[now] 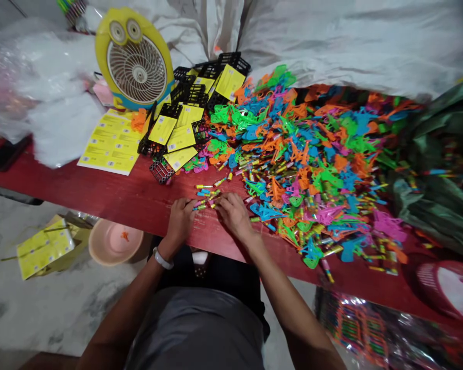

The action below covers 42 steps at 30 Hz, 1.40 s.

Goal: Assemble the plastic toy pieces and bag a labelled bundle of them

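Note:
At the front of the red table, my left hand [180,221] has its fingertips pressed together at the left end of a small row of short coloured tubes [202,204]. From the other side, my right hand [234,215] pinches at the row's right end with bent fingers. The tubes are yellow, blue and pink and look like tiny crayons or whistles, too small to tell. A few loose tubes [204,186] lie just beyond my fingertips. To the right spreads a big heap of orange, green, blue and pink plastic toy pieces [293,149], mixed with more tubes.
Black plastic racks with yellow cards [181,136] are piled behind, beside a yellow fan [139,61]. A yellow label sheet [111,144] lies left on the red table [100,190]. A pink basin [116,241] stands on the floor; a red basket [447,288] sits at right.

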Each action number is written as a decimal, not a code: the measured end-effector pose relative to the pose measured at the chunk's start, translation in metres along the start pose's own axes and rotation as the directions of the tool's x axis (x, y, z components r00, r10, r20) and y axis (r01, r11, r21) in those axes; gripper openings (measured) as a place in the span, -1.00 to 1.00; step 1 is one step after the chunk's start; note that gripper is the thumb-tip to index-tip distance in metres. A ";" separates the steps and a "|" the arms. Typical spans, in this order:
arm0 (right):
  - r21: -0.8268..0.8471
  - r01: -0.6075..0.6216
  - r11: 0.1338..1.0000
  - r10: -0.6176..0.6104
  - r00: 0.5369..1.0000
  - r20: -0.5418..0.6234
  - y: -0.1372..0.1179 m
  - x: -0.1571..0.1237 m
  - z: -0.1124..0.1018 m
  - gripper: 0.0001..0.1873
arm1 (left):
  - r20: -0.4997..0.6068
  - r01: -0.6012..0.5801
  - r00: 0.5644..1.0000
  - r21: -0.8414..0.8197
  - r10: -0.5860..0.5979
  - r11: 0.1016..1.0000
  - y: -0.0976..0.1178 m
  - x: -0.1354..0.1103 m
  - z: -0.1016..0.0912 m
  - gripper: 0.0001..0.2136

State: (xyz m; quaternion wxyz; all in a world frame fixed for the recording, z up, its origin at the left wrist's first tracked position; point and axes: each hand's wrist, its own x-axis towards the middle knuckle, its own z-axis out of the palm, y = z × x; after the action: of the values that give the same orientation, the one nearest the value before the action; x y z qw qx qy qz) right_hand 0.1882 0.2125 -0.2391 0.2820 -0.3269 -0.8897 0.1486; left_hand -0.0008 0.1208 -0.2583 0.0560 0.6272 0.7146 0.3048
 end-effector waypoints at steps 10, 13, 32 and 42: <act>-0.213 -0.138 0.967 0.203 0.924 0.323 -0.018 0.073 -0.003 -0.74 | -0.056 -0.011 0.998 -0.033 0.009 0.999 -0.007 -0.006 0.009 -0.69; -0.284 -0.079 0.956 0.212 0.853 0.477 -0.029 0.096 0.002 -0.73 | -0.051 -0.022 0.998 -0.048 0.020 0.999 -0.008 -0.006 0.010 -0.69; -0.058 -0.091 0.994 0.101 0.974 0.202 0.001 -0.010 -0.006 -0.72 | -0.037 0.008 0.999 -0.076 -0.011 0.997 -0.006 -0.005 0.004 -0.75; -0.202 0.056 0.978 -0.007 0.972 0.235 0.004 0.018 -0.002 -0.66 | -0.069 0.017 0.997 -0.057 -0.021 0.998 -0.003 -0.007 0.003 -0.76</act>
State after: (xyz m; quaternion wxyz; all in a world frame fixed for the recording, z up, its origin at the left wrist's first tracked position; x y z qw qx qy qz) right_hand 0.1800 0.2279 -0.2323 0.1424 -0.3204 -0.9324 0.0877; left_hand 0.0000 0.1151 -0.2644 0.0515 0.6077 0.7130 0.3460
